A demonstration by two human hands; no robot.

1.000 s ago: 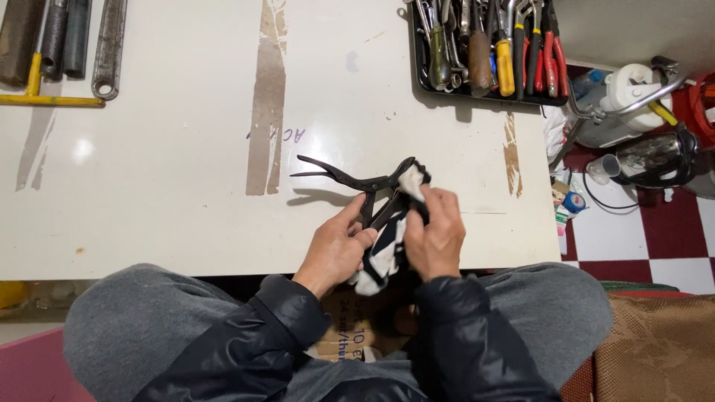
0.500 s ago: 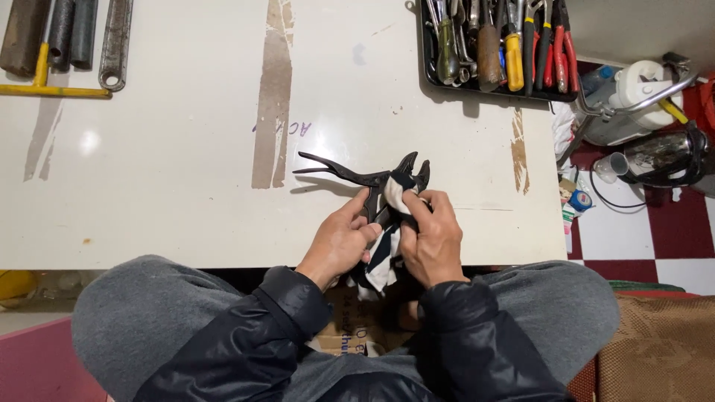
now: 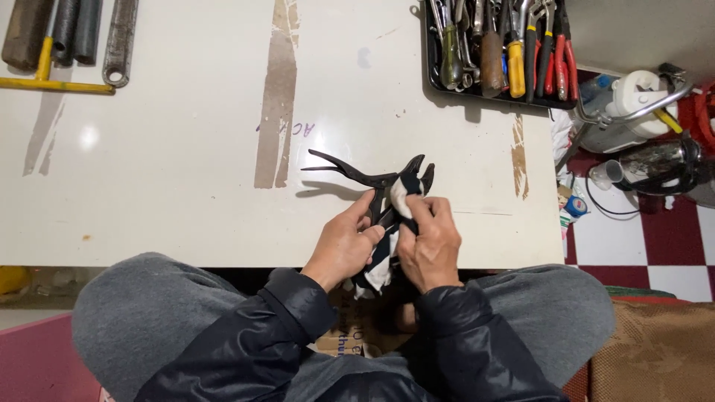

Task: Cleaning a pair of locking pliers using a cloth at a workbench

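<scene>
Lying at the near edge of the white table (image 3: 171,186), a dark metal plier-like tool (image 3: 372,179) stretches its two thin pointed prongs leftward, slightly spread, while its forked, curved head rises at the right. Its surface is black and dull all over. The left hand (image 3: 344,246) is curled around the lower handles of the tool, thumb along the top. The right hand (image 3: 428,242) is closed on a black-and-white rag (image 3: 383,257), pressing a white wad of it against the tool just below the head; the rest of the rag hangs between the two hands over the table edge.

The handles are mostly covered by fingers and cloth, so their shape and length cannot be made out, nor whether the joint is open or shut.

At the far right of the table sits a black tray (image 3: 439,85) packed with hand tools, among them yellow-handled and red-handled ones; its top is cut off by the frame. At the far left lie dark metal bars (image 3: 67,30) and a yellow T-shaped rod (image 3: 52,83), also cut off. Below the table edge, between the grey-trousered knees, a brown cardboard box (image 3: 350,331) with dark print shows only partly. On the red-and-white checked floor at the right stand a white jug-like container (image 3: 633,97) and a dark kettle (image 3: 659,164).
</scene>
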